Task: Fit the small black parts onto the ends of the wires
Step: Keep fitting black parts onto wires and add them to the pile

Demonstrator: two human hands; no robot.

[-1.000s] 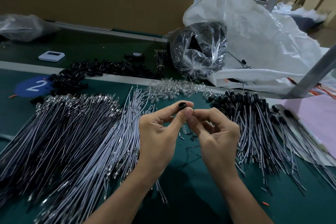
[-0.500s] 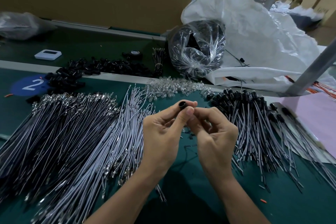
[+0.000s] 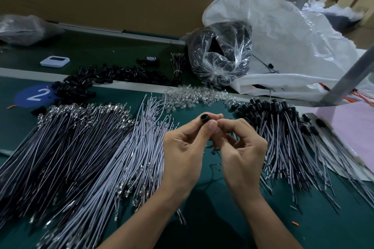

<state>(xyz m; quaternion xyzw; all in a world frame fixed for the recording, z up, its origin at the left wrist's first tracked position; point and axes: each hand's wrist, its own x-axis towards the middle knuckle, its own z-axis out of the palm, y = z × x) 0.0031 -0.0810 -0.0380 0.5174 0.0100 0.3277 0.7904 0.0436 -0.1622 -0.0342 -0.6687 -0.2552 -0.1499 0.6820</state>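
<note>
Pinching a small black part point(image 3: 204, 117) between thumb and forefinger, the left hand point(image 3: 182, 153) holds it just above the middle of the view, with its open round end facing the camera. The right hand point(image 3: 242, 155) meets it from the 3 o'clock side. Its fingers are curled, and its thumb and forefinger nip the part's other end. Whether a wire end lies between those tips I cannot tell. Both hands hover over the green table point(image 3: 222, 224), touching each other at the fingertips.

At 9 o'clock lies a broad fan of loose wires point(image 3: 91, 157), dark ones on the outside and pale grey ones nearer the hands, all with bare metal ends. At 3 o'clock lies a pile of capped wires point(image 3: 283, 143) with black pieces on their far ends.

At 12 o'clock there is a scatter of clear beads point(image 3: 194, 97). At 11 o'clock a heap of black parts point(image 3: 121, 75) reaches to a blue round sticker point(image 3: 24, 97) at 10 o'clock. The sticker bears a white "2", the only writing that can be read. Beyond them sit a small white gadget point(image 3: 54, 61) and a roll of tape point(image 3: 151, 59).

At 1 o'clock a clear bag point(image 3: 220, 56) of dark stuff sits against a big white sack point(image 3: 293, 36). A pink sheet point(image 3: 356, 131) lies at the 3 o'clock edge, beside the foot of a grey metal post point(image 3: 348, 79).
</note>
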